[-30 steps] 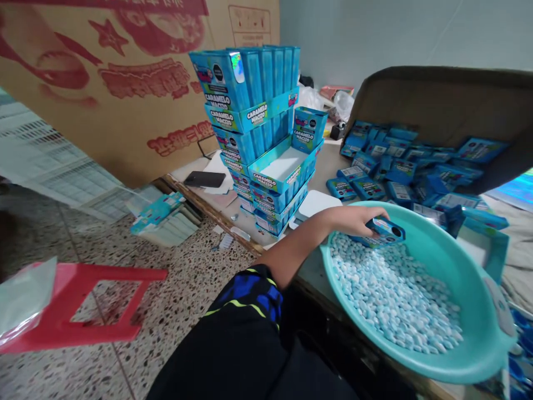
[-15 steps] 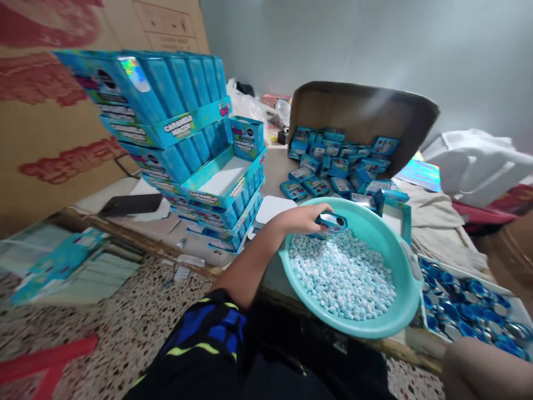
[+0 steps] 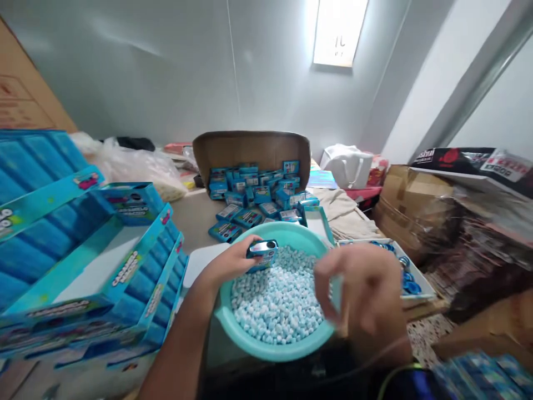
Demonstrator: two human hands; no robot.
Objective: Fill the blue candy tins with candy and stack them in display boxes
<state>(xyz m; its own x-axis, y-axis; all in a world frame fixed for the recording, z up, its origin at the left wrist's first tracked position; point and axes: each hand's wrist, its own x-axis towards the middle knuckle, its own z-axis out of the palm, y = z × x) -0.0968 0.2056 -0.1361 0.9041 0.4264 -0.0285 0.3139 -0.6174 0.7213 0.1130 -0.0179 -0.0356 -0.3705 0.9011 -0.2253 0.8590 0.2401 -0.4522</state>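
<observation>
My left hand (image 3: pixel 238 259) is closed around a small blue candy box (image 3: pixel 263 254), its shiny upper side showing. The box is above the back left of a turquoise basin (image 3: pixel 275 351) full of small pale blue and white candies (image 3: pixel 278 303). At the basin's right side, my right hand (image 3: pixel 358 289) is raised with bent fingers. Motion smears it, so whether anything is between its fingers cannot be made out. Behind the basin, several blue candy boxes (image 3: pixel 249 218) lie loose, many of them inside an open cardboard carton (image 3: pixel 250 150).
On the left stand stacked blue display trays (image 3: pixel 137 258), the upper one partly filled. A white tray (image 3: pixel 416 297) with blue and silver round pieces is right of the basin. Folded cloth (image 3: pixel 341 211), a white bag (image 3: pixel 347 165) and brown cartons (image 3: pixel 395 203) are farther right.
The view has swung to the right and up. My right hand has come into view beside the basin. My left hand still holds the candy box over the candies.
</observation>
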